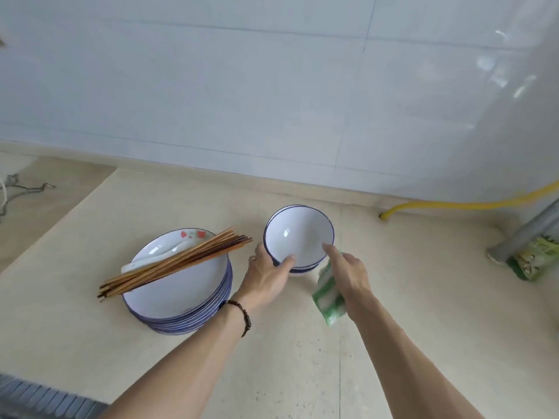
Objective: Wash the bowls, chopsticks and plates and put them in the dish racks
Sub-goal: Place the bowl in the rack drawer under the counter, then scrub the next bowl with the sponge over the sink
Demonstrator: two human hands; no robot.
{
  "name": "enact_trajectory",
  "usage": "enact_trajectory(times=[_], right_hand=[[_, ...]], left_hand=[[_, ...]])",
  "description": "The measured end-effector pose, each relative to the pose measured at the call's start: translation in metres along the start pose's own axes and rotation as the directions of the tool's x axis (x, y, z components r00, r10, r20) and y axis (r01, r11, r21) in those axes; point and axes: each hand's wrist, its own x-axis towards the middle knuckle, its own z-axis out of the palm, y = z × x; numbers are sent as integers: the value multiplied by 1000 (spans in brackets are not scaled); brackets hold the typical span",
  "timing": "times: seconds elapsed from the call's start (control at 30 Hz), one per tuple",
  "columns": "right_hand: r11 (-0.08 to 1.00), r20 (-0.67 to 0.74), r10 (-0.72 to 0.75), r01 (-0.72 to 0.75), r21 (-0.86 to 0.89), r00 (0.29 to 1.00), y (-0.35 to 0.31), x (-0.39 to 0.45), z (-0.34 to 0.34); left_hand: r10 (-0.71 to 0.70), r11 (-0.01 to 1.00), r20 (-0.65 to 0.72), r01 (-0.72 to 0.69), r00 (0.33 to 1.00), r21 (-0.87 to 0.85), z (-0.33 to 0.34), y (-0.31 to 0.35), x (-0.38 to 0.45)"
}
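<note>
Two hands meet at the stacked bowls on the bench: my left hand grip curls round the near rim to lift; my right hand pinches a green cloth, forefinger steadying.

below the top bowl, the rest of the stacked bowls show only as rim slivers, so their count cannot be told. right of that bowl, the green packet is cut by the frame edge, its print blurred. the right hand hides part of the green-and-white cloth.
</note>
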Motion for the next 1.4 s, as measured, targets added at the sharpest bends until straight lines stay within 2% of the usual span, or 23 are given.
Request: enact_trajectory(times=[0.13,0.27,0.47,0.9,1.03,1.17,1.4], right_hand=[[998,72,16,-11,-67,997,-5,34,6],[997,124,16,-7,-77,992,-3,48,8],[998,137,-5,14,-65,991,-4,51,4],[994,105,26,-14,-110,994,18,9,-25],[991,102,29,-15,-130,994,25,-4,-27],[993,40,20,-16,-119,999,23,-21,-25],[997,-27,-35,33,-67,999,20,-55,-24]], left_hand=[[-94,983,-52,85,994,-163,7,6,30],[-142,960,-64,122,988,-254,13,6,38],[-179,939,-98,140,979,-315,22,10,38],[-233,906,-18,211,972,-367,46,8,-8],[-230,904,-5,212,973,-371,46,7,-20],[-202,913,-27,178,979,-368,44,11,-27],[-44,935,-13,37,999,-353,23,14,-53]])
